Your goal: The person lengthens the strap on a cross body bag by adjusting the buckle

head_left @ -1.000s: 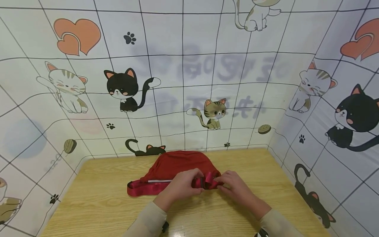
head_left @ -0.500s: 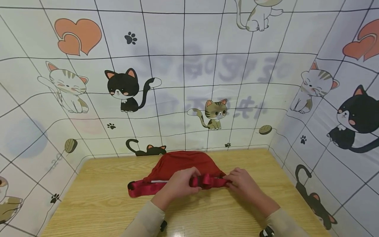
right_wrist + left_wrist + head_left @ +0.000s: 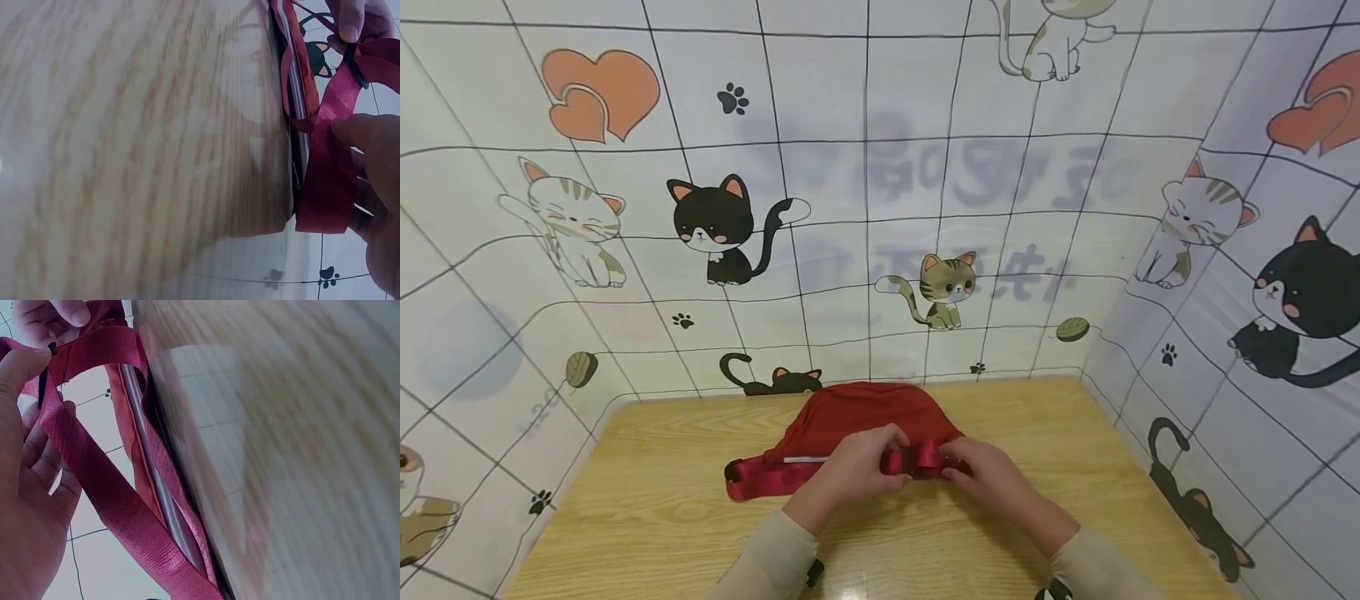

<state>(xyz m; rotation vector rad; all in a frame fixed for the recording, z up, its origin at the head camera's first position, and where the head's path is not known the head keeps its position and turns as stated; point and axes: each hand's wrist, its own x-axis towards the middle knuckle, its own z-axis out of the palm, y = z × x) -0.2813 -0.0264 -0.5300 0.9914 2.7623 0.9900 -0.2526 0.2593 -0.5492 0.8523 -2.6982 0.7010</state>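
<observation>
A red waist bag [image 3: 865,417] lies on the table, its crimson strap [image 3: 775,479] running along the near side. My left hand [image 3: 859,467] pinches the strap at a black slider buckle [image 3: 43,384], thumb on one side and fingers behind. Beside the buckle, a loop of webbing [image 3: 928,455] stands up between the two hands. My right hand [image 3: 992,479] holds the strap just right of that loop; in the right wrist view the thumb presses on the flat webbing [image 3: 328,181] and the fingers lie behind it.
The pale wood table [image 3: 662,533] meets cat-printed wall cloth [image 3: 820,317] at the back and sides. A light zipper line [image 3: 805,459] shows along the bag's front. At the strap's left bend sits another black fitting [image 3: 732,471].
My right hand first slid right along the strap, drawing it out, then came back left close to the buckle. My left hand has kept its hold on the buckle, nearly still.
</observation>
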